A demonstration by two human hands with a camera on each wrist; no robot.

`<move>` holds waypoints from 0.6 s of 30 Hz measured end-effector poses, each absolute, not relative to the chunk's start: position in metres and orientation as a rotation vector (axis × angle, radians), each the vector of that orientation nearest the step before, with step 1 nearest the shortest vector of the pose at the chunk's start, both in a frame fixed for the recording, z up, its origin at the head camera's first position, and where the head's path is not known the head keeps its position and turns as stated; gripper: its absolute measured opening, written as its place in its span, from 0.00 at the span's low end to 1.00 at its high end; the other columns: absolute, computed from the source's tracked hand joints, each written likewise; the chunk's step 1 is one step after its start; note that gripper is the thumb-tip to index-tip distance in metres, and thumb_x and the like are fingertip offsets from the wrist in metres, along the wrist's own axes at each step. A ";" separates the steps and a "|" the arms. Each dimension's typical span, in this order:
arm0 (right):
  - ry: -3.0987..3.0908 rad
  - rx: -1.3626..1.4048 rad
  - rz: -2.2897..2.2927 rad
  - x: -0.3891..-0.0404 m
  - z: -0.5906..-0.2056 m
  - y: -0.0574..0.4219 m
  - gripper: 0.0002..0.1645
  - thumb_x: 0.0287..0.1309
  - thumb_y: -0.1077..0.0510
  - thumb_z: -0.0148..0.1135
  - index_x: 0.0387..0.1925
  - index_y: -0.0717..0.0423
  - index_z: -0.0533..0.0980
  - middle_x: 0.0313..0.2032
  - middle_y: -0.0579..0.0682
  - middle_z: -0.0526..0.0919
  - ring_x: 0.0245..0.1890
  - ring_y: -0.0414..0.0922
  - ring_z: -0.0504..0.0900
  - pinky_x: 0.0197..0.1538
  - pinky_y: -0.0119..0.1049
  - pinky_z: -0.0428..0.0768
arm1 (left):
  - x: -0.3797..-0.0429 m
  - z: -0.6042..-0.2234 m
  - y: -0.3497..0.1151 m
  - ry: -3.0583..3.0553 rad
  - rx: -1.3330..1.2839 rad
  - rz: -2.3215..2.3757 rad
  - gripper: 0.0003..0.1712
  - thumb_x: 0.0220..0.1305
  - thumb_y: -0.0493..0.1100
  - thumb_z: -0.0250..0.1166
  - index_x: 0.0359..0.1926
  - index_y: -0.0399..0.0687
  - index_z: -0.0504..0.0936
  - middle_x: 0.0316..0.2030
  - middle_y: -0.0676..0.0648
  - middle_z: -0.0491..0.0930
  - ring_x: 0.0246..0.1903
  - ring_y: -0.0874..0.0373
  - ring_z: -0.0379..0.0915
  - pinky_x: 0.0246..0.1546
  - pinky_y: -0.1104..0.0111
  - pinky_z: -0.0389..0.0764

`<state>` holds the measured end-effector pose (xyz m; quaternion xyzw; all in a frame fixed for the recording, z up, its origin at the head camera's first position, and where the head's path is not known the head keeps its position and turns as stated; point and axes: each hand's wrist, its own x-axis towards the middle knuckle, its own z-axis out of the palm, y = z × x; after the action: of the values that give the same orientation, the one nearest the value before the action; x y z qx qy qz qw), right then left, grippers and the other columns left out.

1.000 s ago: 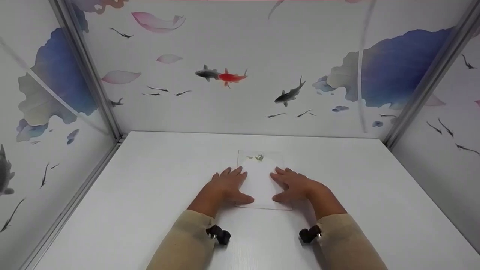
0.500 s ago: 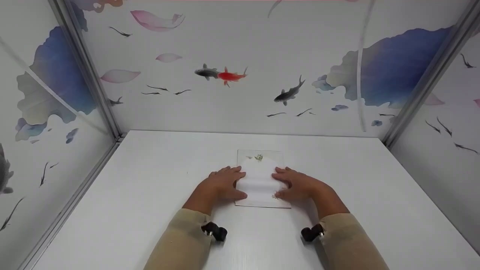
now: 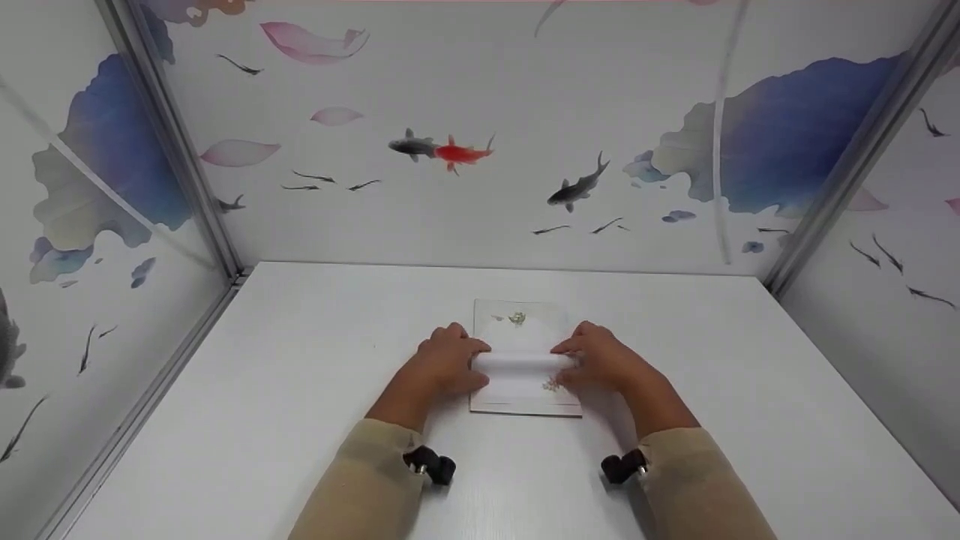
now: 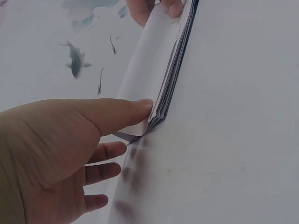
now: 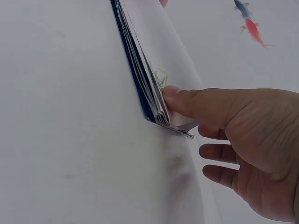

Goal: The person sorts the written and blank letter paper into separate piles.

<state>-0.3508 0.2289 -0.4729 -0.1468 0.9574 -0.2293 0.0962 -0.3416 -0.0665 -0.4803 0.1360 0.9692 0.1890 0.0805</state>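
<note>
A pad of white paper (image 3: pixel 517 401) lies in the middle of the table, with small green-gold plant prints near its top and lower right. Its layered sheets (image 4: pixel 172 74) and dark blue backing (image 5: pixel 135 70) show from the side in the wrist views. Across the pad, a sheet curves up in a ridge (image 3: pixel 517 361). My left hand (image 3: pixel 442 361) pinches the paper at the left edge, thumb on top. At the right edge, my right hand (image 3: pixel 604 358) pinches it likewise, its thumb beside the lower print. The index fingertips are partly hidden in the wrist views.
The white table (image 3: pixel 337 322) runs back to a white panel (image 3: pixel 480 217) printed with fish and petals. Similar panels stand at both sides, joined by metal posts (image 3: pixel 187 142). Black clamps (image 3: pixel 431 463) sit at both wrists.
The paper lay flat between my spread hands at first. My thumbs and fingers have since drawn closer together, and a ridge has risen across the sheet.
</note>
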 end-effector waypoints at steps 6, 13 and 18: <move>2.809 -0.314 -0.704 -0.352 -0.472 0.226 0.27 0.60 0.53 0.79 0.62 0.43 0.86 0.50 0.49 0.81 0.52 0.48 0.77 0.62 0.49 0.80 | -0.341 -0.477 -0.066 2.887 0.423 0.561 0.32 0.67 0.56 0.72 0.71 0.64 0.81 0.62 0.45 0.76 0.62 0.48 0.69 0.67 0.48 0.76; 2.785 -0.176 -0.880 -0.353 -0.470 0.227 0.29 0.57 0.49 0.82 0.60 0.48 0.86 0.50 0.52 0.84 0.50 0.49 0.78 0.54 0.45 0.81 | -0.344 -0.478 -0.066 2.866 0.346 0.650 0.36 0.62 0.59 0.73 0.71 0.63 0.80 0.61 0.45 0.77 0.60 0.47 0.70 0.67 0.47 0.75; 2.728 0.028 -1.067 -0.352 -0.467 0.225 0.29 0.62 0.46 0.77 0.62 0.51 0.83 0.56 0.55 0.84 0.48 0.48 0.84 0.50 0.41 0.85 | -0.344 -0.480 -0.058 2.835 0.203 0.808 0.35 0.67 0.59 0.70 0.73 0.56 0.78 0.63 0.43 0.78 0.60 0.46 0.75 0.69 0.46 0.73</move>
<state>-0.3520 0.2248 -0.4673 0.0096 0.9260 -0.3623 0.1058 -0.3444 -0.0581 -0.4796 0.0684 0.9552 0.2724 0.0934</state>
